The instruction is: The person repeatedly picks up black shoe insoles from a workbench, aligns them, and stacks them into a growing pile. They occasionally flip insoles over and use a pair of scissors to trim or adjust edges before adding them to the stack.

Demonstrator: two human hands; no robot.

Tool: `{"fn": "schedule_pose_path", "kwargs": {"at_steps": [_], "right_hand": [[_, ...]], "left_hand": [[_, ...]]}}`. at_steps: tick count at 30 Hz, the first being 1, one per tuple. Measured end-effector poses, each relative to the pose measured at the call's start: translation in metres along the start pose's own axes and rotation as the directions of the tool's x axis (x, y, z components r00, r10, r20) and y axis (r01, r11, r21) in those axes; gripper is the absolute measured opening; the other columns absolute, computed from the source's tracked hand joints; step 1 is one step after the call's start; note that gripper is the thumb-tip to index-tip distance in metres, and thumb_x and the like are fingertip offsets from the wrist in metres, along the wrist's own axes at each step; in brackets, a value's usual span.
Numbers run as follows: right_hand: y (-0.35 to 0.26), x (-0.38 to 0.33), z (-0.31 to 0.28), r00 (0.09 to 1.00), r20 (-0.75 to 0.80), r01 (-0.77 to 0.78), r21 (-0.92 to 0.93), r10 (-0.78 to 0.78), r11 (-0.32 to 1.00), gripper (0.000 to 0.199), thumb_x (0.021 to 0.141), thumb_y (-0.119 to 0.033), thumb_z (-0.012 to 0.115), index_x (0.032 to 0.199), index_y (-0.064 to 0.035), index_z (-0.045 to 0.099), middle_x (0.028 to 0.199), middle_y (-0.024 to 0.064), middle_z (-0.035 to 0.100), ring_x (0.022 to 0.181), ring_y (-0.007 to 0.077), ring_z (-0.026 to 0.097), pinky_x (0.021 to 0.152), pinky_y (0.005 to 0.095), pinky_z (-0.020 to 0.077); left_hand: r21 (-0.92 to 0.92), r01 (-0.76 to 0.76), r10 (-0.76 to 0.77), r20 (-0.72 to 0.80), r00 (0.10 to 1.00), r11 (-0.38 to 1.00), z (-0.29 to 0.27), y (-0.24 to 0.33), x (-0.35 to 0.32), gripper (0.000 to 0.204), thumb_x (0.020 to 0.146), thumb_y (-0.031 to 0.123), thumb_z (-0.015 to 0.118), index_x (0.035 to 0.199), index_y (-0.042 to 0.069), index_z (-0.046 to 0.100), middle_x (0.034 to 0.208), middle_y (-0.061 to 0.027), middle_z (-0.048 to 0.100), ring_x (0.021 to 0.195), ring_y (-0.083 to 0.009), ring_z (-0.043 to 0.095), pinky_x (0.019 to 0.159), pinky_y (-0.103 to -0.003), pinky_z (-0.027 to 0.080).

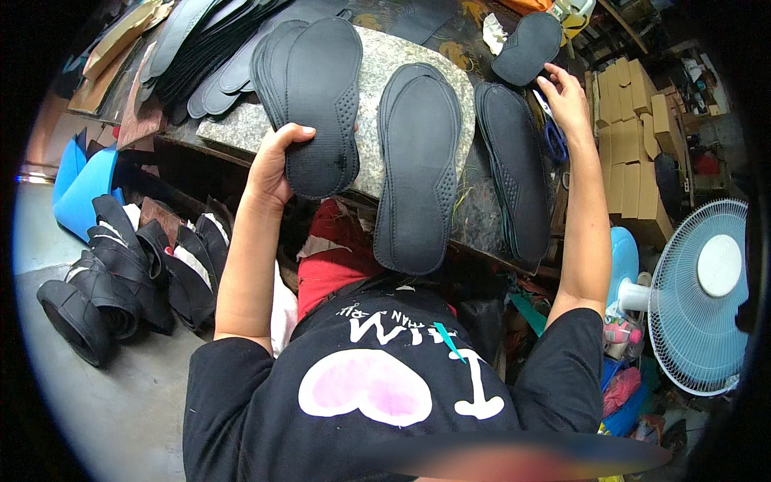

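Head view: left hand [271, 167] pinches black insoles [321, 92], likely light and bendy, best held by the edges. Right hand [569, 103], fingers loosely spread, is by a far-right insole [528, 48].

three black insole stacks [418, 177] and one stone slab [393, 50] are at upper centre, one pair of scissors [553, 143] at upper right, one fan [700, 301] at right.

Black stitch-edged insoles [321, 88], stacked and fanned
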State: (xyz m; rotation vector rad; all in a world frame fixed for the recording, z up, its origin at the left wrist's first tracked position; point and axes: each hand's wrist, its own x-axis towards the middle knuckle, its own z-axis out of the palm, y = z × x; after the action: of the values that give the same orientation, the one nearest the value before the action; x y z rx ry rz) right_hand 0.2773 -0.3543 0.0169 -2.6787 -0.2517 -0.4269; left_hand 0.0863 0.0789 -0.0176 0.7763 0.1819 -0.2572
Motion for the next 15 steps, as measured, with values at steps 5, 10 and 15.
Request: {"fn": "schedule_pose_path", "kwargs": {"at_steps": [5, 10, 15], "right_hand": [[-0.071, -0.070, -0.015, 0.961, 0.223, -0.113, -0.222, 0.164, 0.968, 0.076, 0.083, -0.058, 0.059, 0.143, -0.0157, 0.040, 0.132, 0.0248, 0.051, 0.120, 0.0360, 0.053, 0.098, 0.0431, 0.0428], [-0.113, -0.118, -0.009, 0.923, 0.313, -0.070, -0.434, 0.223, 0.898, 0.105, 0.066, -0.060, 0.071, 0.151, -0.0255, 0.019, 0.146, 0.0271, 0.032, 0.125, 0.0446, 0.045, 0.102, 0.0476, 0.0393], [-0.109, -0.114, -0.003, 0.930, 0.225, -0.172, -0.436, 0.292, 0.883, 0.104, 0.066, -0.052, 0.073, 0.151, -0.0226, 0.019, 0.141, 0.0241, 0.040, 0.122, 0.0419, 0.048, 0.100, 0.0490, 0.0411]], "left_hand": [[0.024, -0.040, 0.040, 0.008, 0.999, 0.999, 0.003, 0.000, -0.001, 0.055, 0.078, 0.009, 0.053, 0.126, -0.015, 0.042, 0.117, -0.0296, 0.058, 0.104, -0.0372, 0.062, 0.095, -0.047, 0.050], [-0.003, -0.039, 0.039, -0.003, 0.999, 0.999, 0.008, 0.001, -0.003, 0.048, 0.076, 0.006, 0.055, 0.118, -0.017, 0.049, 0.110, -0.0280, 0.062, 0.097, -0.0336, 0.065, 0.089, -0.043, 0.054], [-0.022, -0.030, 0.030, 0.004, 1.000, 0.999, 0.007, 0.000, -0.004, 0.046, 0.077, 0.006, 0.056, 0.118, -0.015, 0.050, 0.108, -0.0269, 0.062, 0.096, -0.0329, 0.066, 0.088, -0.042, 0.055]]}}
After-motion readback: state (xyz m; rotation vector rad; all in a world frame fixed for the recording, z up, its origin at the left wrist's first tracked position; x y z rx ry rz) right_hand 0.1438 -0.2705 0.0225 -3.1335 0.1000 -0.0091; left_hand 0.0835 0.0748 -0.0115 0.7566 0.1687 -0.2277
